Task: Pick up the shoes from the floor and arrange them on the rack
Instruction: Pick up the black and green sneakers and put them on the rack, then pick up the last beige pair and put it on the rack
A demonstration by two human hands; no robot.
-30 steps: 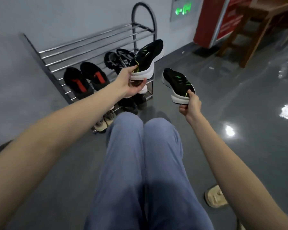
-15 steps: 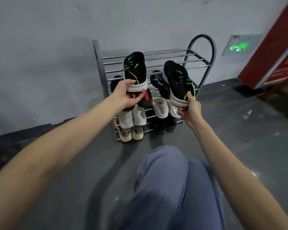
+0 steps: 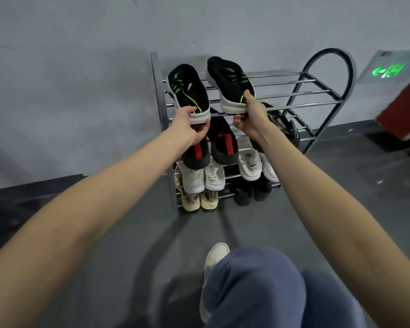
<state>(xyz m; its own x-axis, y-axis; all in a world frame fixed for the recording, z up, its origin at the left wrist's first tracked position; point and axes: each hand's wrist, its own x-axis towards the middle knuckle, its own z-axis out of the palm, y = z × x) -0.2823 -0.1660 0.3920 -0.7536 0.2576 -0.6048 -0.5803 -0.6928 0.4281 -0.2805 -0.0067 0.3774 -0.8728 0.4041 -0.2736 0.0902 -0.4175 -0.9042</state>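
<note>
My left hand (image 3: 189, 125) gripped the heel of one black sneaker with green stripes (image 3: 188, 92), thumb on top and fingers curled under the white sole. My right hand (image 3: 247, 114) pinched the heel of its mate (image 3: 230, 84) the same way, thumb pressed to the black upper, fingers wrapped beneath. Both shoes pointed toe-first toward the grey wall (image 3: 81, 67), over the left end of the top tier of the chrome shoe rack (image 3: 317, 91); whether their soles touched the bars I could not tell.

On the tier below, at the left end, lay a pair of black shoes with red tongues (image 3: 223, 143), and toward the right end a dark shoe with pale lettering (image 3: 284, 124). Lower still sat two pairs of white sneakers (image 3: 213, 177), one at the left end, the other partly hidden behind my right forearm. At the bottom tier's left end stood a beige pair (image 3: 199, 197), with black shoes (image 3: 251, 190) just beside them to the right.

The rack stood against the wall on the dark grey floor (image 3: 104, 268). My knees in blue trousers (image 3: 258, 287) filled the lower frame, a white shoe (image 3: 214, 256) on my left foot. A green exit sign (image 3: 388, 69) glowed low on the wall at right.
</note>
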